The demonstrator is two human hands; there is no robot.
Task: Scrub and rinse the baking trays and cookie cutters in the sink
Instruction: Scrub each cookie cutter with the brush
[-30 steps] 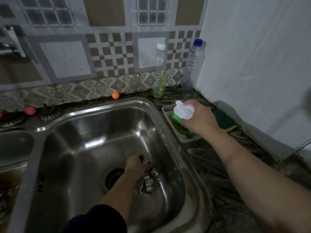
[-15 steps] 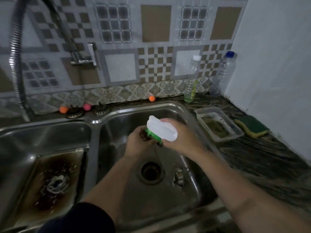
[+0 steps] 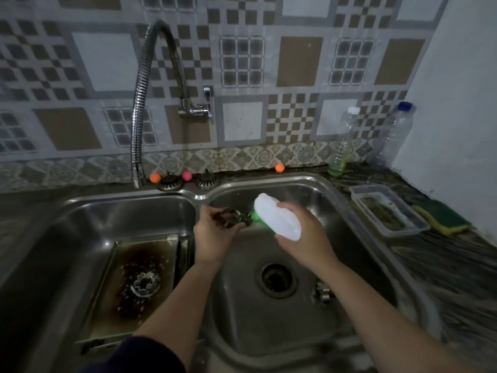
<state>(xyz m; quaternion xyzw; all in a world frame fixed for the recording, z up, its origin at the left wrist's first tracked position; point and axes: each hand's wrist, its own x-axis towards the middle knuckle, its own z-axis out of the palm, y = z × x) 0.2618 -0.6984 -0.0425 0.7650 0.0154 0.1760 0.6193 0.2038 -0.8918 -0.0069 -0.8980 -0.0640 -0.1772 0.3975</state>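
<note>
Two steel basins [image 3: 349,211] – tiled wall | left hand [image 3: 212,235] holds cutter [image 3: 231,216] | right hand [image 3: 304,238] grips brush [image 3: 274,216]

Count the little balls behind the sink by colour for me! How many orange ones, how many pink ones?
Orange balls: 2, one by the tap's foot and one behind the right basin.
Pink ball: 1, between the two strainers.
Total: 3 balls.
</note>
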